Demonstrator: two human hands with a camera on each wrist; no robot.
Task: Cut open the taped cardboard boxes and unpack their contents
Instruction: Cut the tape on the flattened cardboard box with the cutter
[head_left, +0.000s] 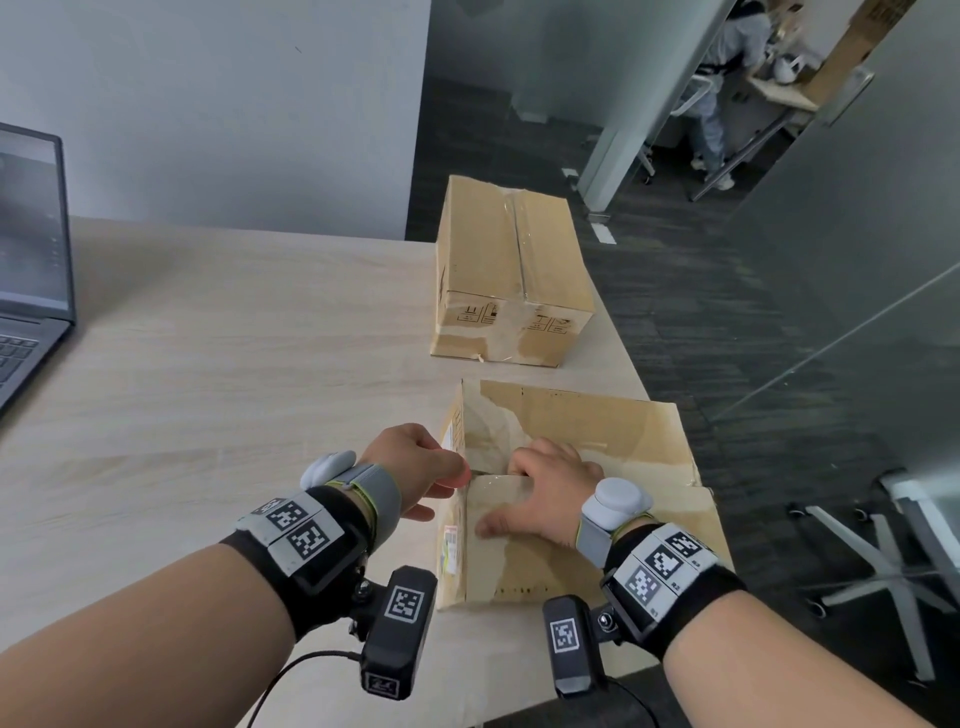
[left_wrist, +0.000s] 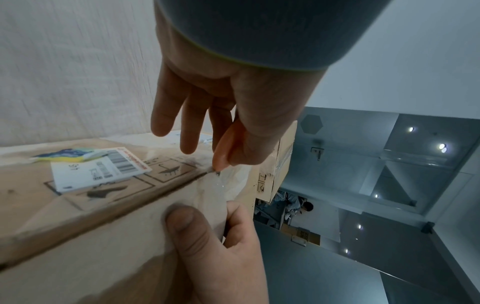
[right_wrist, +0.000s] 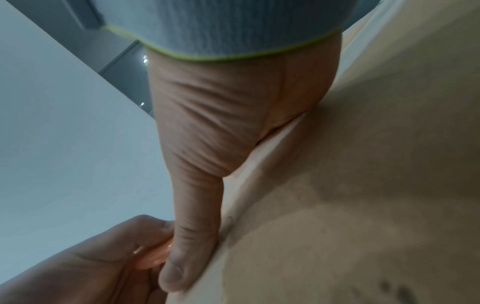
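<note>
The near cardboard box (head_left: 587, 551) lies at the table's right edge, with its far flap (head_left: 587, 421) folded up. My left hand (head_left: 436, 480) pinches a small orange cutter (left_wrist: 225, 147) between thumb and forefinger. The blade tip touches the taped seam (left_wrist: 207, 174) at the box's left top edge. My right hand (head_left: 540, 493) grips the near flap (head_left: 498, 499), with the fingers tucked into the gap and the thumb (right_wrist: 192, 236) pressed flat on the cardboard. A second box (head_left: 511, 275), taped shut, stands farther back.
An open laptop (head_left: 28, 270) sits at the left of the wooden table (head_left: 234, 364). A chair base (head_left: 893, 566) stands on the dark floor to the right. Behind a glass partition, a person (head_left: 727, 88) stands far back. A shipping label (left_wrist: 98, 168) is stuck on the box's side.
</note>
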